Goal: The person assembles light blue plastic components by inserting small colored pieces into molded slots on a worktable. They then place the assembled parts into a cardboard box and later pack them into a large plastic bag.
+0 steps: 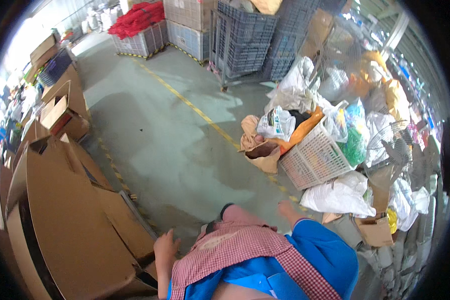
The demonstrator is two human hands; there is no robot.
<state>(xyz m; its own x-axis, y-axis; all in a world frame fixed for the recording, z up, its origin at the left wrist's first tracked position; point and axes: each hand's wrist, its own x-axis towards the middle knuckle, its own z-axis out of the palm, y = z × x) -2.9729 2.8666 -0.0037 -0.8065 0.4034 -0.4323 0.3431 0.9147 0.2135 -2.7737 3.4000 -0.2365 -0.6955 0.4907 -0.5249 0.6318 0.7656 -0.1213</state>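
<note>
While unclenched, left grip beside cardboard

Ahead of you, red material is heaped on a pale bin; further right, dark plastic crates stand piled on a wheeled frame. A yellow line runs across the grey floor before you, and off to your right you have a partly green bag and an orange-yellow sack.
</note>
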